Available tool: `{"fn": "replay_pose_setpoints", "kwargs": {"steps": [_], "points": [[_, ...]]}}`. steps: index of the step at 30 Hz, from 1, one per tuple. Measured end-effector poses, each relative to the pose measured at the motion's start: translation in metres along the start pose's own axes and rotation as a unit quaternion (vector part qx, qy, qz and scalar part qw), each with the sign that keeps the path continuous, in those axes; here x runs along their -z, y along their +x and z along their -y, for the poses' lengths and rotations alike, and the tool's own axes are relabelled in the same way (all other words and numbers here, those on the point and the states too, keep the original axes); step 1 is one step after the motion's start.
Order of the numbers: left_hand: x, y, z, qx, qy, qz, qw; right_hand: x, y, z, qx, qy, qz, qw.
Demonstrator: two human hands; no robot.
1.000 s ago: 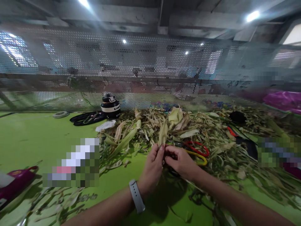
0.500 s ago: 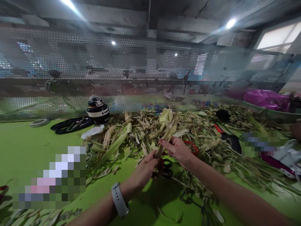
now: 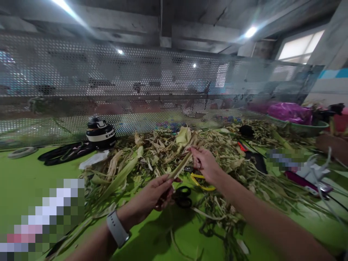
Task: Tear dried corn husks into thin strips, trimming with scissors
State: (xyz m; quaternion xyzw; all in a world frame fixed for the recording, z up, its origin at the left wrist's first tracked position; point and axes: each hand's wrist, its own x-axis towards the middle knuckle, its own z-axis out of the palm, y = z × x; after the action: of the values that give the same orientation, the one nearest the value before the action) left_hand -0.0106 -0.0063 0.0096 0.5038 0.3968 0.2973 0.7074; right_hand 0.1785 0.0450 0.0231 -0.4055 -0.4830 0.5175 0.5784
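Note:
A strip of pale dried corn husk (image 3: 179, 167) is stretched between my hands above the green table. My left hand (image 3: 157, 192), with a pale watch band on its wrist, pinches the lower end between thumb and fingers. Further up, my right hand (image 3: 206, 164) grips the husk near its wider, crumpled top (image 3: 183, 135). Just below the hands lie scissors with black loop handles (image 3: 183, 197), their blades hard to make out. A yellow loop (image 3: 199, 185) shows under my right hand; what it belongs to is partly hidden.
Loose dried husks (image 3: 160, 143) heap along a perforated metal screen (image 3: 152, 83). A black bottle (image 3: 100, 133) and a coiled black strap (image 3: 65, 151) are at left. At right are a dark phone-like slab (image 3: 255, 161), a magenta-handled tool (image 3: 301, 183) and a purple bag (image 3: 289, 113) in a basin.
The view has turned slightly right. My hands have drawn farther apart along the husk, which now lies straighter between them. The yellow loop shows where a red one was seen before.

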Motion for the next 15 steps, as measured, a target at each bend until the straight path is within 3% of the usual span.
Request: {"fn": "replay_pose_setpoints", "kwargs": {"steps": [6,10,11,12,14,15], "points": [[0.012,0.000,-0.008,-0.007,0.031,-0.007,0.999,0.036,0.026,0.011,0.067,-0.040,-0.120,0.990],[0.008,-0.002,-0.010,0.004,0.078,-0.032,0.996,0.031,0.009,0.030,0.164,-0.093,-0.178,0.966],[0.007,-0.001,-0.009,0.001,0.088,-0.034,0.996,0.025,0.000,0.034,0.201,-0.127,-0.155,0.959],[0.006,-0.001,-0.008,-0.004,0.097,-0.032,0.995,0.017,-0.009,0.035,0.278,-0.242,-0.058,0.928],[0.004,-0.002,-0.007,-0.011,0.111,-0.022,0.994,0.000,-0.026,0.029,0.387,-0.416,0.169,0.805],[0.003,-0.002,-0.008,-0.011,0.118,-0.011,0.993,-0.008,-0.033,0.022,0.405,-0.469,0.237,0.748]]}}
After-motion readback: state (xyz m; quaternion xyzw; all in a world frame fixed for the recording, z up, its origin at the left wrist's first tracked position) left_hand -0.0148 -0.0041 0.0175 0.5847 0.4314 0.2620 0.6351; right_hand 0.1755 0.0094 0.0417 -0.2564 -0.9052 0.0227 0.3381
